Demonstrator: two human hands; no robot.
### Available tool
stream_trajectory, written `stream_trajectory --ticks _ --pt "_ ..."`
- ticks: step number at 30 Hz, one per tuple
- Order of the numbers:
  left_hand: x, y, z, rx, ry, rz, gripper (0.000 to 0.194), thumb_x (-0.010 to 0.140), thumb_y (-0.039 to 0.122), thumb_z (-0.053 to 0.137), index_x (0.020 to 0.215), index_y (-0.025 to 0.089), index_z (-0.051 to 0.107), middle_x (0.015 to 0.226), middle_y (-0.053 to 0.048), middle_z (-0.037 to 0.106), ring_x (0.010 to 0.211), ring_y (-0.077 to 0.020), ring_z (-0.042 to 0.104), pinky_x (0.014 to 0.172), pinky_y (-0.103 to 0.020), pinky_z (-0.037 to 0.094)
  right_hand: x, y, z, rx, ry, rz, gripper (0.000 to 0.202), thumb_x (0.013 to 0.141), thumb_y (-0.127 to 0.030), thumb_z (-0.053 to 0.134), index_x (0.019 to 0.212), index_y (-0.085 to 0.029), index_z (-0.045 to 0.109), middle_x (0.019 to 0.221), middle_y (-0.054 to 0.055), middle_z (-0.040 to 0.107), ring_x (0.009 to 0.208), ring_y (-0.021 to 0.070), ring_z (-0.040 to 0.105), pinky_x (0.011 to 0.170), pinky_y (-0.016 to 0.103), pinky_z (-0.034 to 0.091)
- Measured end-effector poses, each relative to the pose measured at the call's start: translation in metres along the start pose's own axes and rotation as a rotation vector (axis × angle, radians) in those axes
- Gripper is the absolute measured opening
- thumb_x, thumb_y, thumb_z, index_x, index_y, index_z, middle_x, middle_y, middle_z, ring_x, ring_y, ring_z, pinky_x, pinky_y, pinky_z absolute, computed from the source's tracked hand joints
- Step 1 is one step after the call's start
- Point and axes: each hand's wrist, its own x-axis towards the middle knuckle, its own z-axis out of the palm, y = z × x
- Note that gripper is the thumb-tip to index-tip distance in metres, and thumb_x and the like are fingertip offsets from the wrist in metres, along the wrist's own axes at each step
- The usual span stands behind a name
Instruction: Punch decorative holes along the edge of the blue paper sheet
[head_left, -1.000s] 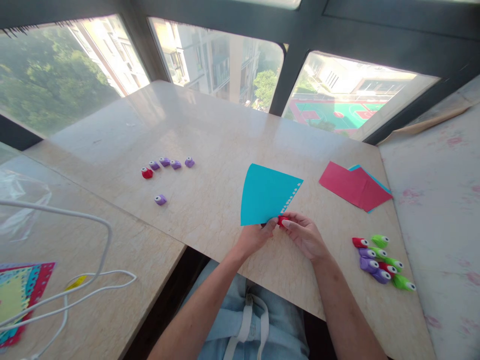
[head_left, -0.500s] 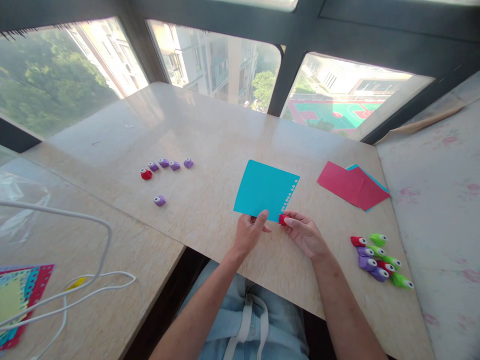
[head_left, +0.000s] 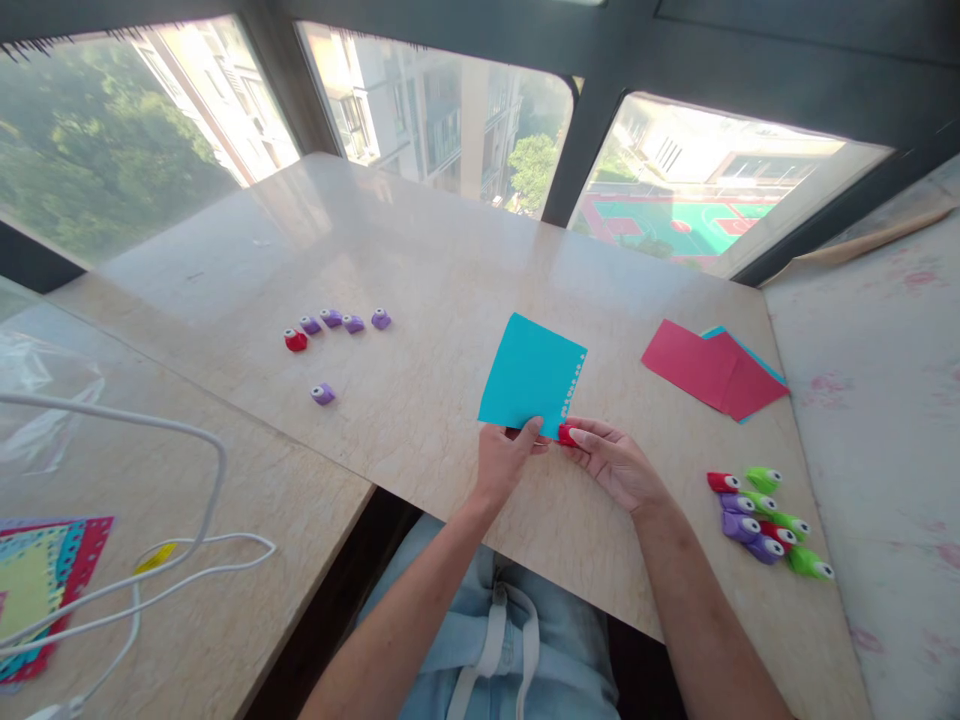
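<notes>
A square sheet of blue paper (head_left: 529,372) is held over the table, tilted up, with a row of small punched holes along its right edge. My left hand (head_left: 508,455) grips its lower edge, thumb on top and fingers beneath. Between the thumb and fingers of my right hand (head_left: 611,462) is a small red craft punch (head_left: 565,434), set at the sheet's lower right corner. The punch is partly covered by my fingers. Whether the corner lies inside its slot I cannot make out.
Several purple punches (head_left: 353,323) and a red punch (head_left: 295,340) stand at left. Green, purple and red punches (head_left: 765,505) cluster at right, below red paper sheets (head_left: 694,362). A white cable (head_left: 217,480) and punched coloured sheets (head_left: 82,570) lie at lower left. Windows border the back.
The blue sheet has turned and tilted slightly in my left hand. My right hand keeps the red punch at the same corner. The whole view has shifted a little.
</notes>
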Motion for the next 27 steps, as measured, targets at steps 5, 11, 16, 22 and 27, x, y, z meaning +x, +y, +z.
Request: stream_trajectory --ticks 5,11,16,22,27 --pt "-0.001 0.004 0.002 -0.001 -0.011 -0.040 0.018 0.078 0.030 0.071 0.083 0.013 0.068 0.071 -0.007 0.070 0.063 -0.0189 0.069 0.062 -0.029 0.060 0.001 -0.001 0.000 -0.018 -0.011 0.026 0.034 0.063 -0.027 0.090 0.093 -0.018 0.076 0.095 0.007 0.073 0.083 0.0158 0.069 0.079 0.023 0.057" --pt "-0.004 0.008 0.005 0.023 0.043 -0.034 0.017 0.076 0.027 0.073 0.076 0.011 0.067 0.067 -0.007 0.069 0.056 -0.0166 0.067 0.056 -0.024 0.057 0.002 -0.004 -0.003 -0.010 -0.039 0.028 0.033 0.068 -0.028 0.088 0.097 -0.020 0.075 0.096 0.005 0.072 0.084 0.0136 0.068 0.076 0.020 0.056" --pt "0.000 0.010 0.005 0.007 0.053 -0.038 0.022 0.073 0.030 0.074 0.077 0.010 0.067 0.060 -0.006 0.066 0.050 -0.0160 0.064 0.048 -0.023 0.055 0.005 -0.008 -0.005 -0.004 -0.084 0.099 0.034 0.070 -0.029 0.087 0.100 -0.019 0.075 0.095 0.004 0.073 0.082 0.0126 0.068 0.068 0.016 0.056" --pt "0.006 0.015 0.006 -0.023 0.041 -0.148 0.018 0.073 0.024 0.072 0.065 0.009 0.065 0.058 -0.006 0.064 0.048 -0.0156 0.062 0.045 -0.023 0.053 0.018 -0.017 -0.007 0.015 -0.040 0.246 0.024 0.065 -0.020 0.087 0.086 -0.014 0.076 0.094 0.007 0.073 0.088 0.0162 0.068 0.083 0.022 0.058" --pt "0.005 0.015 0.010 -0.018 0.066 -0.125 0.017 0.075 0.023 0.069 0.065 0.009 0.065 0.059 -0.006 0.064 0.049 -0.0163 0.063 0.047 -0.025 0.055 0.025 -0.025 -0.010 0.058 -0.034 0.331 0.023 0.065 -0.015 0.086 0.084 -0.012 0.074 0.092 0.007 0.073 0.087 0.0157 0.068 0.082 0.021 0.059"
